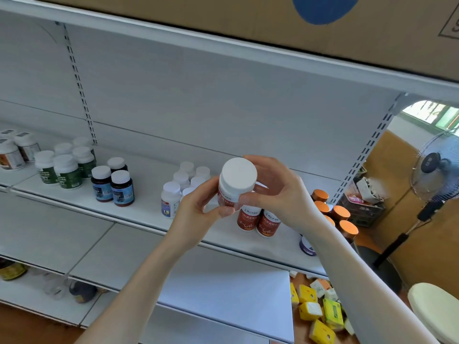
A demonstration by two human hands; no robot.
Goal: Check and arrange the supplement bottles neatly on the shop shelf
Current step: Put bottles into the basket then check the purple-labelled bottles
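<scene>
Head view: both hands hold a white-capped, red-labelled plastic supplement bottle (235,186) in the air above the white metal shelf (146,194). The left hand (196,212) pinches its lower body. The right hand (280,194) curls round the cap end. Two matching red-labelled bottles (258,220) stand just beneath. A careless lowering could topple them, and a loose pinch might drop the bottle.

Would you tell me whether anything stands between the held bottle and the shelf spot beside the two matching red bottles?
Nothing visible does: the held bottle is over the two red bottles, with bare shelf to their left.
</scene>
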